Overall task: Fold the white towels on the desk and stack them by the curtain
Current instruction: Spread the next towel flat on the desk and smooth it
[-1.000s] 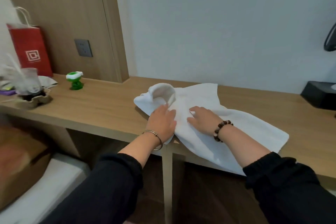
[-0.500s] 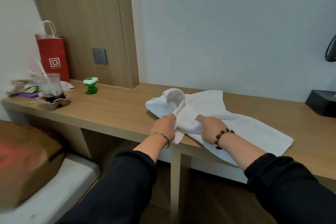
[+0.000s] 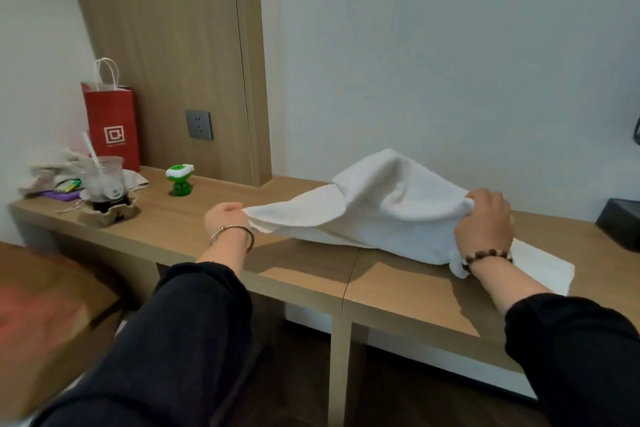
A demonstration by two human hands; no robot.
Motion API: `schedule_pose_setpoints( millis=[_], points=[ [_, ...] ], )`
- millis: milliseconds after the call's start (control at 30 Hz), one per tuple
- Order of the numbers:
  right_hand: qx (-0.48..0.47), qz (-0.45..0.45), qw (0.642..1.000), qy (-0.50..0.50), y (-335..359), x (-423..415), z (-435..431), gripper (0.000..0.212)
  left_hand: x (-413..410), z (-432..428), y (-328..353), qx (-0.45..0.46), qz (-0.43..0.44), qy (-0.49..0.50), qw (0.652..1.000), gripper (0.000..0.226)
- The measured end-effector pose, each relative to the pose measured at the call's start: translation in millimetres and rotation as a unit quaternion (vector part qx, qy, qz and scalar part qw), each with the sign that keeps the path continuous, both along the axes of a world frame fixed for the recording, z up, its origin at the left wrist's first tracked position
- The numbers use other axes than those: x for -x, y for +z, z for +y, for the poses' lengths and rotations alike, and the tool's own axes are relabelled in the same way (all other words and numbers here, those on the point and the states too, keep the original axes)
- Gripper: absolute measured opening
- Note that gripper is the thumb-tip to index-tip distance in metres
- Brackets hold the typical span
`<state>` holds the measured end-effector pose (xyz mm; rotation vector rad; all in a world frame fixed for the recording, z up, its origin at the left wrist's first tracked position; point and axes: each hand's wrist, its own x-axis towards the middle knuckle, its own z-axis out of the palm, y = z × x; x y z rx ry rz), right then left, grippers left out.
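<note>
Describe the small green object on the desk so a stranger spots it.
Find the tall wooden wall panel with its grey power socket. Below the socket, on the long wooden desk, stands a small glossy green object with a white top. It stands alone, right of the red paper bag.

A white towel [image 3: 381,211] spans the middle of the frame, raised above the desk [image 3: 311,267] and pulled between two hands. The left hand [image 3: 225,218], left of centre, pinches one corner. The right hand [image 3: 485,222], at the right, grips the bunched far end. Part of the towel lies flat on the desk at lower right. At the left stand a red bag [image 3: 112,125], a cup [image 3: 104,180] with a straw, and a green toy [image 3: 180,178]. A socket [image 3: 199,125] sits on the wood panel above, and a black box [image 3: 620,229] is at the right edge.
</note>
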<state>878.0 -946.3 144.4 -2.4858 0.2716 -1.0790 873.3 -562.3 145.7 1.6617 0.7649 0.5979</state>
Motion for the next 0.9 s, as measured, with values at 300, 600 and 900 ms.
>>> schedule_pose_setpoints(
  millis=[300, 600, 900],
  points=[
    [0.027, 0.403, 0.873, 0.272, -29.1, 12.3, 20.5, 0.02, 3.5, -114.8, 8.8, -0.417, -0.126, -0.311, 0.844, 0.045],
    [-0.009, 0.342, 0.909, 0.237, -16.9, 10.1, -1.2, 0.023, 2.8, -169.4, -51.7, -0.541, 0.091, -0.423, 0.722, 0.057],
    [0.107, 0.417, 0.888, 0.16, -38.5, -28.7, -15.0, 0.044, 0.0, -162.0, -69.6, -0.501, 0.025, -0.394, 0.77, 0.058]
  ],
)
